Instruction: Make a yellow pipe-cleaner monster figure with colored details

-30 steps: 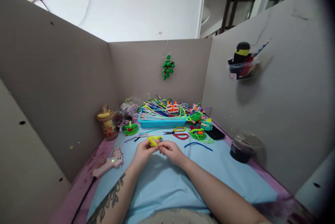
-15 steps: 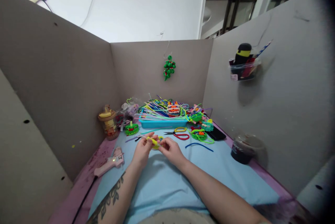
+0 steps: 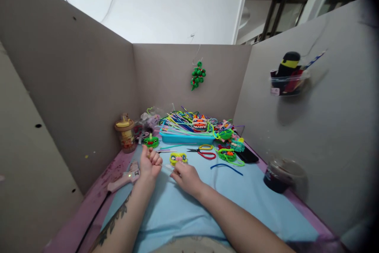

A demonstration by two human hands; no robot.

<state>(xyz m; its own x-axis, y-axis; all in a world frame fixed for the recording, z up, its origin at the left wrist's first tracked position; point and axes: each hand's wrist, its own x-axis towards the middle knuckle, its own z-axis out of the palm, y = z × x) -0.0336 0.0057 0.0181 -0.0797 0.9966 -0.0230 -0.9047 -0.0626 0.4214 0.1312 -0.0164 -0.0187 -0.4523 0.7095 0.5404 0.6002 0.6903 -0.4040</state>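
Observation:
A thin, pale strand (image 3: 167, 168), probably a pipe cleaner, stretches between my two hands. My left hand (image 3: 150, 163) is closed, palm turned up and fingers curled at the strand's left end. The right end is pinched in my right hand (image 3: 188, 178), knuckles up. Just behind my right fingers lies a yellow fuzzy pipe-cleaner piece (image 3: 178, 158) with eyes and a pink spot, resting on the blue cloth (image 3: 189, 209). Red-and-yellow-handled scissors (image 3: 204, 151) lie beyond it, blades pointing left. A dark blue pipe cleaner (image 3: 226, 167) lies on the right.
A pink glue gun (image 3: 124, 180) with a lit dot sits left of my left arm. At the back, a blue tray (image 3: 188, 138) overflows with pipe cleaners. Green figures (image 3: 151, 141), a lidded cup (image 3: 125, 136), a phone (image 3: 248, 155) and a dark tub (image 3: 276, 177) stand around.
My hands have moved apart and let go of the yellow piece, which now lies on the cloth. The left hand has turned palm up; a pale strand now spans the hands. The view has shifted slightly.

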